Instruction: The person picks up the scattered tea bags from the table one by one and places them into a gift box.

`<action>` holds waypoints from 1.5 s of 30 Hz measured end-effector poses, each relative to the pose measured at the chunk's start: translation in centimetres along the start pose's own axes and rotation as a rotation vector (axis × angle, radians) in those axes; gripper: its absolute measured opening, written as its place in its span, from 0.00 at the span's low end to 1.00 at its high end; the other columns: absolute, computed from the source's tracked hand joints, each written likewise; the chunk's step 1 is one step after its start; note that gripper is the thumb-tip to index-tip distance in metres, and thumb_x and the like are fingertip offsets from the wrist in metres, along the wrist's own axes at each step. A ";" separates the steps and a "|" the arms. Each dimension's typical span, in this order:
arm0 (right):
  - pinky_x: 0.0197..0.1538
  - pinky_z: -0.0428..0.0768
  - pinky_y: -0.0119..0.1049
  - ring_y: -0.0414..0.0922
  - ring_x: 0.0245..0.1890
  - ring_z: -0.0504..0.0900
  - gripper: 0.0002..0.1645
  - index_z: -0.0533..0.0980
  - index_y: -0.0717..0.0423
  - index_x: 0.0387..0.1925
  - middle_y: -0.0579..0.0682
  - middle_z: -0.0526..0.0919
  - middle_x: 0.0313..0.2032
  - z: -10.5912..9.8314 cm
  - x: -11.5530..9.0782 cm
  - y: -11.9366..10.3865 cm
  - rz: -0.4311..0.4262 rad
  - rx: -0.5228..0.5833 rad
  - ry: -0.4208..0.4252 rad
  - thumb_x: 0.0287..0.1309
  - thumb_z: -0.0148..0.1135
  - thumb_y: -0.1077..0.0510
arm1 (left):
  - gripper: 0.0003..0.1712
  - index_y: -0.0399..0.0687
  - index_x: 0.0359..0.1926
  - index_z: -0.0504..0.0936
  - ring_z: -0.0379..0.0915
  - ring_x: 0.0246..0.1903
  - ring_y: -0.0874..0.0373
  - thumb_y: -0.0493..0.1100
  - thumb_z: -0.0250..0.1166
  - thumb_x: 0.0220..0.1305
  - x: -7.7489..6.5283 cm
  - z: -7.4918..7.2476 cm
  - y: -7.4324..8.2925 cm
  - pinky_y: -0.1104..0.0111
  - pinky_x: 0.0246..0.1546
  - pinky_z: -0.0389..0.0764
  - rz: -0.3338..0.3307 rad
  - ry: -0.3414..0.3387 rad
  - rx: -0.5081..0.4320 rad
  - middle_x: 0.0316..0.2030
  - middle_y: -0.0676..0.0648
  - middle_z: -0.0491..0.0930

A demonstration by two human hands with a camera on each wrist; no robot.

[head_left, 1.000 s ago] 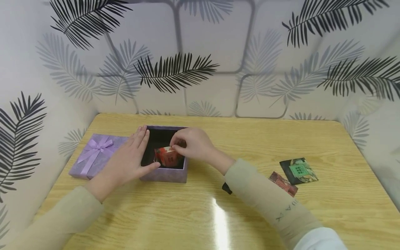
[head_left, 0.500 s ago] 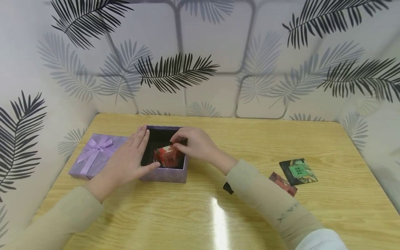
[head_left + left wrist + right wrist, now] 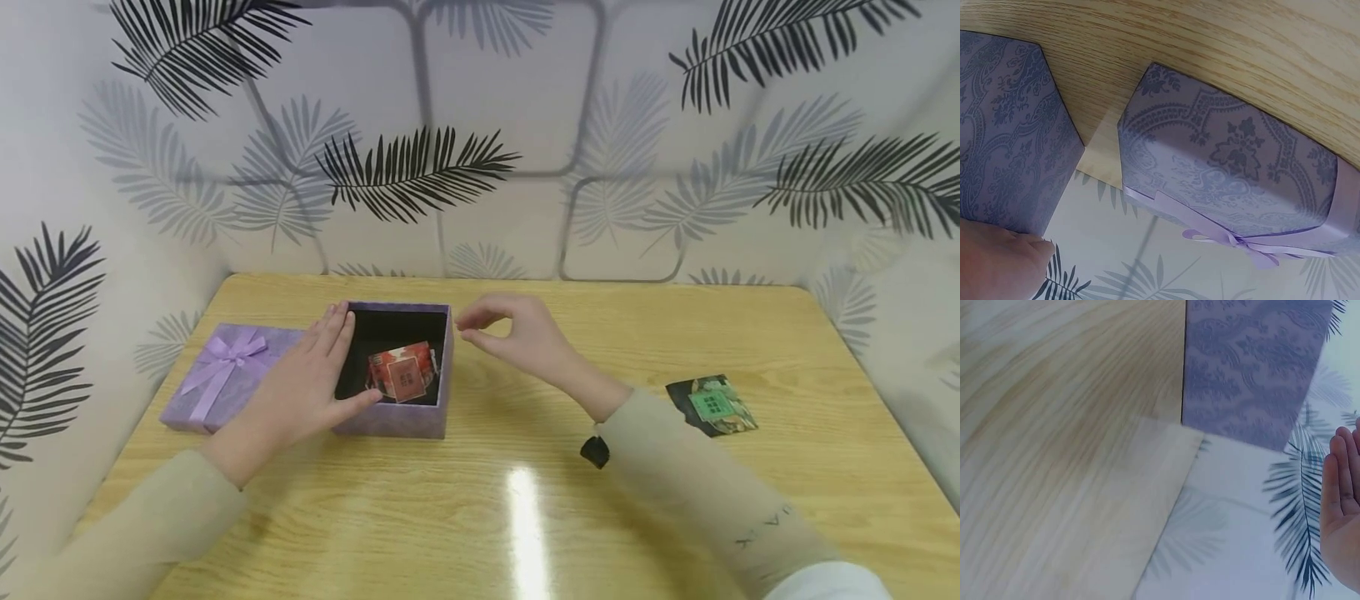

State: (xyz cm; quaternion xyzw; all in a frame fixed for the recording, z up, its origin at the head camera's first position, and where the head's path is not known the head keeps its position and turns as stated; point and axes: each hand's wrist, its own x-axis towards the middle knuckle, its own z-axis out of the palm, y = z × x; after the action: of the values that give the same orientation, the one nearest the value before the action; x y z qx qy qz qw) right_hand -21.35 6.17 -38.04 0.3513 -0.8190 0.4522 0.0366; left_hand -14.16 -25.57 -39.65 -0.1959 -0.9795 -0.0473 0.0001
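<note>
A purple patterned box (image 3: 390,421) with a black inside stands without its lid. In it lies a flat red packet (image 3: 405,372) with a pinkish label, overlapping another piece under it. My left hand (image 3: 311,379) rests on the box's left rim, fingers straight, thumb reaching across the front corner. Just right of the box is my right hand (image 3: 525,337), thumb and fingers gently bent, with nothing between them. The right wrist view shows the fingers of that hand (image 3: 1344,506) extended beside the box's patterned wall (image 3: 1247,369).
The purple lid (image 3: 232,367) with its ribbon bow lies left of the box, partly behind the left hand. A black packet with a green label (image 3: 712,406) lies on the right of the table. A small black piece (image 3: 596,452) shows beside the right sleeve.
My right hand has let go of the red packet and moved right, out of the box. The right sleeve now covers the reddish packet on the table. The left hand stays on the box.
</note>
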 end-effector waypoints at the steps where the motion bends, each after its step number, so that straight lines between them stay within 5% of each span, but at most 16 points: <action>1: 0.54 0.89 0.46 0.49 0.44 0.91 0.08 0.89 0.58 0.44 0.53 0.93 0.44 -0.5 -0.3 0.1 0.004 0.000 0.008 0.64 0.73 0.64 | 0.66 0.27 0.83 0.45 0.38 0.85 0.34 0.77 0.54 0.71 0.0 0.0 0.0 0.44 0.84 0.53 0.000 -0.001 0.000 0.85 0.31 0.38; 16: 0.54 0.87 0.49 0.49 0.44 0.90 0.09 0.89 0.54 0.45 0.51 0.93 0.44 -7.2 -6.4 1.3 0.085 -0.116 0.052 0.64 0.73 0.65 | 0.66 0.27 0.83 0.44 0.37 0.85 0.33 0.74 0.58 0.71 0.1 -0.1 0.2 0.42 0.83 0.52 -0.009 -0.007 -0.021 0.85 0.30 0.38; 25: 0.51 0.84 0.26 0.44 0.43 0.89 0.11 0.89 0.53 0.46 0.50 0.92 0.44 -10.4 -10.0 2.6 0.112 -0.210 0.100 0.62 0.75 0.66 | 0.66 0.28 0.83 0.44 0.39 0.84 0.33 0.75 0.57 0.71 0.1 0.0 0.0 0.42 0.83 0.54 -0.006 0.000 -0.022 0.85 0.31 0.39; 36: 0.51 0.79 0.16 0.27 0.45 0.82 0.16 0.88 0.53 0.48 0.51 0.92 0.45 -12.0 -14.3 5.4 0.172 -0.222 0.125 0.59 0.77 0.66 | 0.66 0.28 0.83 0.43 0.36 0.85 0.34 0.73 0.59 0.70 0.3 0.1 0.0 0.42 0.83 0.52 -0.018 -0.009 -0.027 0.85 0.31 0.38; 45: 0.49 0.86 0.29 0.28 0.45 0.85 0.18 0.87 0.56 0.53 0.54 0.92 0.48 -12.3 -17.4 7.3 0.309 -0.207 0.061 0.61 0.77 0.63 | 0.66 0.28 0.83 0.43 0.35 0.85 0.35 0.73 0.59 0.70 0.3 0.3 -0.1 0.43 0.84 0.51 -0.019 -0.017 -0.020 0.85 0.32 0.38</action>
State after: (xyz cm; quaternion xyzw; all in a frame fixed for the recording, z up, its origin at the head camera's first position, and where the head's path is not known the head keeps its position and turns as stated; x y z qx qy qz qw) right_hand -15.86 27.52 -42.58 0.2018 -0.9037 0.3765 0.0277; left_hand -14.52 -25.51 -39.99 -0.1871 -0.9807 -0.0553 -0.0105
